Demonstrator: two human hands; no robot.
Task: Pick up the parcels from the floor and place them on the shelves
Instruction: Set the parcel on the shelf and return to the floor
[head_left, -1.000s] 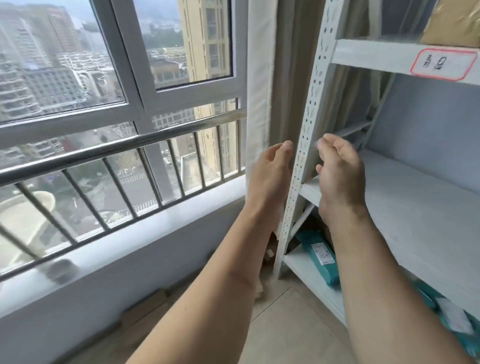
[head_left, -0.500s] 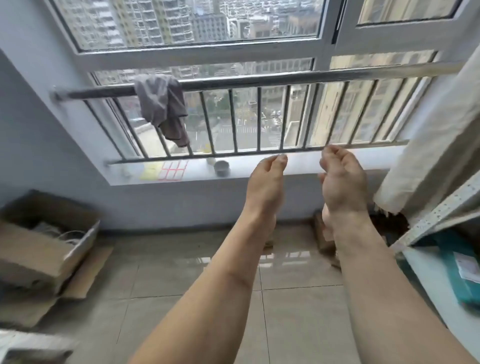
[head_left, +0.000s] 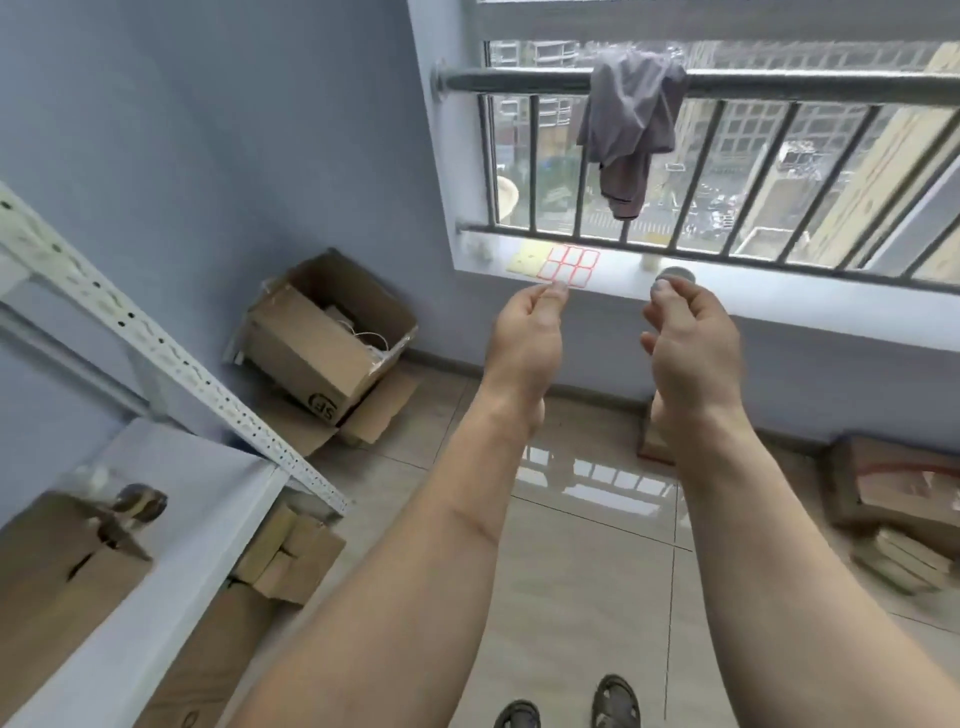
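Fingers (head_left: 553, 293) of the left hand (head_left: 527, 343) curl loosely inward with the thumb close to them, and nothing lies between them; those of the right hand (head_left: 691, 343) are bent the same way, relaxed and half closed, also holding nothing. Both bare forearms reach forward at about chest height, side by side and apart, the palms turned toward each other. Below them lies a glossy beige tiled floor (head_left: 582, 571), and at the bottom edge the toes of two dark sandals (head_left: 615, 701) show. Parcels sit on the floor to the right: a flat brown cardboard parcel (head_left: 898, 486) near the wall, with a stack of smaller flat packets (head_left: 906, 564) just in front of it, both blurred. Another small brown parcel (head_left: 652, 441) stands against the wall, partly hidden behind the right wrist. In the left corner an open cardboard box (head_left: 317, 338) leans tilted against the blue wall, with white cord visible inside. At the left stands a white metal shelf unit (head_left: 171, 358) with a perforated upright; a brown carton (head_left: 67, 577) rests on its shelf board, and more cardboard boxes (head_left: 288, 553) lie beneath it on the floor. Ahead, a window sill (head_left: 779, 296) carries a sheet of red-bordered labels (head_left: 569, 265), and a grey cloth (head_left: 628, 130) hangs over the top rail of the window guard (head_left: 519, 83).
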